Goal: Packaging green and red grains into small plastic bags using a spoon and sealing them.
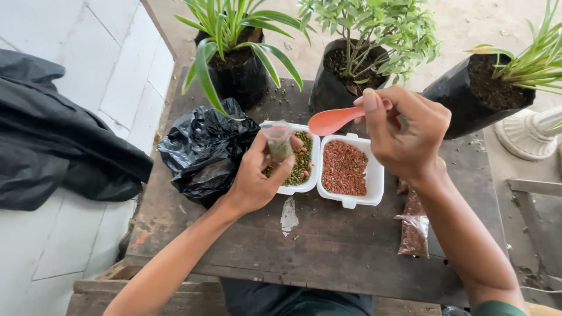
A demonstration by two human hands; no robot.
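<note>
While the left hand pinches a small clear packet upright between thumb and fingers, the right hand holds an orange plastic spoon by its handle, fingers pressed together around it, the bowl pointing toward nine o'clock, just above the trays. The packet hovers over the left foam tray, which holds greenish pellets mixed with a few brown ones; the right foam tray, touching it at three o'clock, is filled with reddish-brown granules. To do this well, I judge the packet's mouth should stay open and level right over a tray, so anything that slips off the spoon falls back in, and each scoop should be small.

A crumpled black plastic bag lies at nine o'clock of the trays, and filled packets lie at four o'clock. The counter is dark, weathered planks with a pale smear. Three potted plants in black grow bags stand along its far edge at twelve o'clock. Pale tiled flooring and a dark cloth lie off to the left.
</note>
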